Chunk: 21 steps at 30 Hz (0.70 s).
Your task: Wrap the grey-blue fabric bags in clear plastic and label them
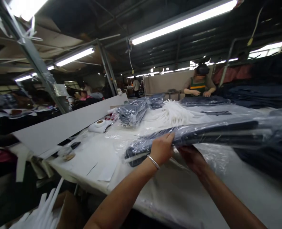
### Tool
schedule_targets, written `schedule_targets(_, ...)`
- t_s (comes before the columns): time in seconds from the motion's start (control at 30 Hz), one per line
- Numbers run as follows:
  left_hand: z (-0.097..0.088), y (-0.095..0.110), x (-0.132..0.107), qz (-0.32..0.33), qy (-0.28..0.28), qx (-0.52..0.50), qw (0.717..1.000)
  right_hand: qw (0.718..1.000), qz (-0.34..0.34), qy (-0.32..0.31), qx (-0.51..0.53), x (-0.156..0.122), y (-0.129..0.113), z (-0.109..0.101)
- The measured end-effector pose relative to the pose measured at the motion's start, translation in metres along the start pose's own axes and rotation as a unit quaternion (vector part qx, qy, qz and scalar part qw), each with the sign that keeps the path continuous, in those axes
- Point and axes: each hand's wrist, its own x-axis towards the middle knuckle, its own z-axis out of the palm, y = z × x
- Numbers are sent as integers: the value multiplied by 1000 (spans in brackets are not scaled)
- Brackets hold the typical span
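A long dark folded garment in clear plastic wrap is held up above the white table, stretching toward the right edge of view. My left hand, with a silver bangle at the wrist, is closed around its near edge toward the left end. Beneath the bundle, my right hand grips from below, its fingers partly hidden by the plastic. Loose clear film hangs down around the right hand. Behind the bundle lies a heap of white foam strips.
Plastic-wrapped dark garments lie on the white table. A tape roll sits left, near a white board. Dark cloth stacks stand right. A co-worker is across the table. White tubes fill a box lower left.
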Motion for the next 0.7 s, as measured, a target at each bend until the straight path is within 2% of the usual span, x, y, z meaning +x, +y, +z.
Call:
schedule_targets(0.1,-48,4,18,-62,82,-30,994,994,-54,-99,11,17,-50,33)
schedule_targets(0.17,-77,-2,25,-100,143,-91,981,984,-91,-142,-58,26,-79,46)
schedule_targets(0.2,-88,-8,26,-116,169,-143,968,976,-121,-132,-121,30,-89,46)
schedule_targets(0.23,-98,-15,26,-132,187,-214,950,963,-166,-88,-193,33,-97,43)
schedule_targets(0.27,-105,-22,24,-152,196,-301,921,940,-219,-12,-263,34,-101,36)
schedule_targets(0.33,-110,-36,13,-203,180,-483,833,873,-293,167,-353,30,-100,12)
schedule_targets(0.37,-107,-42,5,-238,158,-559,779,856,-289,229,-361,27,-96,-2)
schedule_targets(0.4,-102,-46,-5,-274,135,-614,728,867,-251,250,-350,22,-92,-17)
schedule_targets(0.43,-94,-49,-16,-307,116,-652,684,899,-182,227,-327,17,-87,-30)
schedule_targets(0.47,-84,-51,-28,-339,103,-675,647,934,-95,173,-299,12,-83,-41)
schedule_targets(0.5,-72,-51,-41,-367,97,-689,618,956,-8,107,-274,9,-80,-50)
schedule_targets(0.53,-60,-50,-53,-394,94,-697,591,960,60,48,-269,7,-78,-56)
schedule_targets(0.6,-33,-43,-76,-444,98,-707,542,939,122,-18,-322,10,-78,-64)
schedule_targets(0.7,5,-22,-102,-492,117,-723,469,896,117,-33,-426,31,-84,-69)
